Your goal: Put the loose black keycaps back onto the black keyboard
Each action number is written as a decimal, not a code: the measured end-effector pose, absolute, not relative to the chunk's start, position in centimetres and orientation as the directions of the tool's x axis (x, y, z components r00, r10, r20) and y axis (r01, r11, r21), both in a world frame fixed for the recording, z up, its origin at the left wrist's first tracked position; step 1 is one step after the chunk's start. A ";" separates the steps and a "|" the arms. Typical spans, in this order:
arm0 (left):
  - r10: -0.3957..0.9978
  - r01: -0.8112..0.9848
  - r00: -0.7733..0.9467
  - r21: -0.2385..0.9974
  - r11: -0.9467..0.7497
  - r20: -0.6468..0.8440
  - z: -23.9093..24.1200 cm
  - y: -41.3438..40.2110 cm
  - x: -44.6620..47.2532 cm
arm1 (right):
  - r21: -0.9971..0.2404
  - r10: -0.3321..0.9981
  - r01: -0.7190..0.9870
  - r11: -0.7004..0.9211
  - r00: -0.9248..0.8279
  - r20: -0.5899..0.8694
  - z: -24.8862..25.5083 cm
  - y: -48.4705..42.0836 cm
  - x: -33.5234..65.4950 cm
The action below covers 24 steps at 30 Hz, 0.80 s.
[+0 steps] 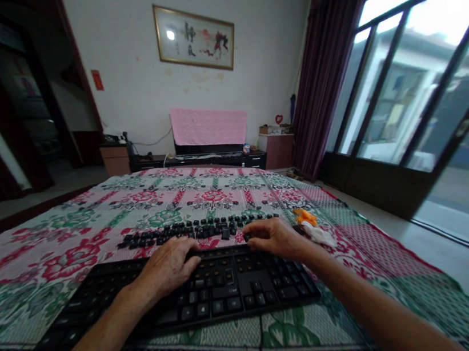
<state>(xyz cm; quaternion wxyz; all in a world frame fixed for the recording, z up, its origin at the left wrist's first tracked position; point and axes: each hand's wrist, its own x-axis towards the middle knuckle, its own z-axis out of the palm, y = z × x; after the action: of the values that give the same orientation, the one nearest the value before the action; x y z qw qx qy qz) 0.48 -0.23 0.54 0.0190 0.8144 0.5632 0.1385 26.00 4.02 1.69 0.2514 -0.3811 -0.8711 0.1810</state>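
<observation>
A black computer keyboard lies on the patterned cloth, with several keycaps off and bare key sockets showing in its upper rows. My left hand rests on the upper middle of the keyboard, thumb apart from the fingers and nothing visible held. Above the keyboard's far right part, my right hand pinches a small black keycap between thumb and fingers. Loose black keycaps lie in rough rows on the cloth just beyond the keyboard. One larger keycap sits nearer than those rows.
Right of my right hand lie an orange item and a crumpled white one. A flowered cloth covers the table. Behind it are a low cabinet and a pink cloth; glass doors stand right.
</observation>
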 end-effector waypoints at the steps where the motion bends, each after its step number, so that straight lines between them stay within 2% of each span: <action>1: 0.921 0.911 0.329 0.185 -0.368 0.207 0.5 -0.2 0.5 | -0.504 0.751 0.571 0.649 -0.587 0.303 1.7 4.0 26.0; 17: 0.926 0.908 0.322 0.214 -0.361 0.198 0.7 -0.3 0.6 | -0.538 0.751 0.538 0.648 -0.568 0.336 1.5 3.9 26.0; 24: 0.930 0.912 0.313 0.212 -0.351 0.195 0.7 -0.4 0.6 | -0.509 0.744 0.554 0.658 -0.580 0.331 1.7 3.7 26.0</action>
<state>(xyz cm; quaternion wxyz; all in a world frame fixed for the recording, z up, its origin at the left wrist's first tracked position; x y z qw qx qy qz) 0.65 -0.41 0.71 0.0311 0.8096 0.5686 0.1422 25.98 3.73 1.70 0.2666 -0.3728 -0.8707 0.1782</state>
